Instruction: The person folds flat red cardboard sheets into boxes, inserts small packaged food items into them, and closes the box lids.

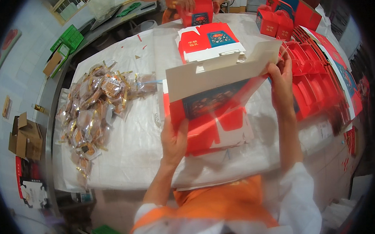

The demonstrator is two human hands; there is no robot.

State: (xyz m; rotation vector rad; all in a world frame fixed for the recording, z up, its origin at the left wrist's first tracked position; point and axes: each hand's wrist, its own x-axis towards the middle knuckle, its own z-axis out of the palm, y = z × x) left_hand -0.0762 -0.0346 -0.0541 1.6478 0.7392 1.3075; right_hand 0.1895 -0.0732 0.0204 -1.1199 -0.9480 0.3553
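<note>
Between both hands I hold up a red printed carton blank (pixel 215 97), its white flap (pixel 216 68) folded out along the top and a dark blue printed panel facing me. My left hand (pixel 174 138) grips its lower left corner, thumb in front. At the upper right end, my right hand (pixel 279 70) pinches the carton's edge and flap. Beneath it, more flat red-and-white carton blanks (pixel 238 130) lie on the table, partly hidden by the held one. Some blur softens the raised carton.
Individually wrapped pastries (pixel 93 105) are heaped on the white-covered table (pixel 139 156) at left. A stack of flat cartons (pixel 203 38) lies ahead, and folded red boxes (pixel 311 77) stand at right. Across the table, a co-worker's hand (pixel 185 2) holds a red box (pixel 195 14).
</note>
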